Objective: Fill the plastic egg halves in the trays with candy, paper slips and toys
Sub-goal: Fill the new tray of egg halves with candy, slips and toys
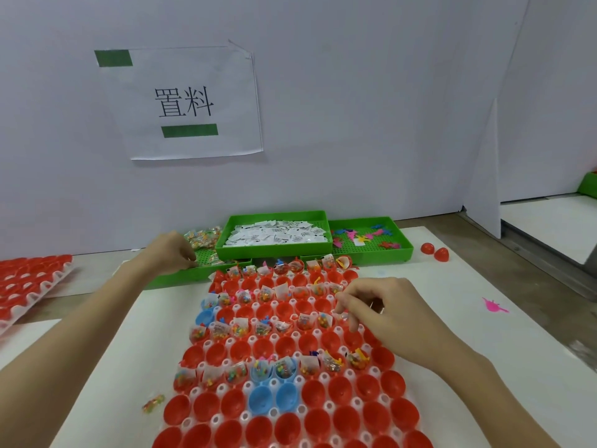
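White table surface (504, 321) carries the egg tray (290, 367) at centre. Right hand (384, 313) hovers over it, fingertips pinching a candy packet (343, 315). Left hand (171, 252) reaches into the green candy bin (206, 257), fingers curled; its grasp cannot be determined.

Behind the egg tray (226, 388) stand 3 bins in a row: candy (206, 258) left, slips (274, 250) middle, toys (405, 250) right.

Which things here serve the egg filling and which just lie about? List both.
In use: egg tray; candy bin, left hand reaching in; paper slip bin; toy bin; right hand over tray.
Lying about: pink toy; stray candy; wall sign.
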Available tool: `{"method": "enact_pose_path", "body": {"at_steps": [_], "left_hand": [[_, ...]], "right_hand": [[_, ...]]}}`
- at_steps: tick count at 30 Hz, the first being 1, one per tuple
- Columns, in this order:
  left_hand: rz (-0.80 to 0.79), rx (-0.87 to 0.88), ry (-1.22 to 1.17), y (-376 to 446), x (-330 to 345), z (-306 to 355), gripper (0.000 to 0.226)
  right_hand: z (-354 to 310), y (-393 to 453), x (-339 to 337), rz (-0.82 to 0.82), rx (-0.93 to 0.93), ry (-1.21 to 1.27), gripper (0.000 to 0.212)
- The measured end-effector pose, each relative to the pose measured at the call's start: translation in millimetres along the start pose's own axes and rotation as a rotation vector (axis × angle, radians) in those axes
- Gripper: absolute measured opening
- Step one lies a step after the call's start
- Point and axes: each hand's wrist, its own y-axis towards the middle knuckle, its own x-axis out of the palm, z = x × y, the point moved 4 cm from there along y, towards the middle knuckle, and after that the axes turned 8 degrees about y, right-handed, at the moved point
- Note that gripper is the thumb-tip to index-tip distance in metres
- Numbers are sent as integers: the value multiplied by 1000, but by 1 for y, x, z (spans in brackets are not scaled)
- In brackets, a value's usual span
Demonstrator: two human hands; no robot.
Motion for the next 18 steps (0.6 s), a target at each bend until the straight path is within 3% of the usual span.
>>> {"method": "enact_pose_path", "body": {"at_steps": [8,18], "left_hand": [[43,-147,-110,-2,0,2,35],[45,-159,-193,-3,2,-6,14]], "right_hand": [[2,1,-3,25,-10,-5,25],[1,1,-6,48,-13,5,25]]}}
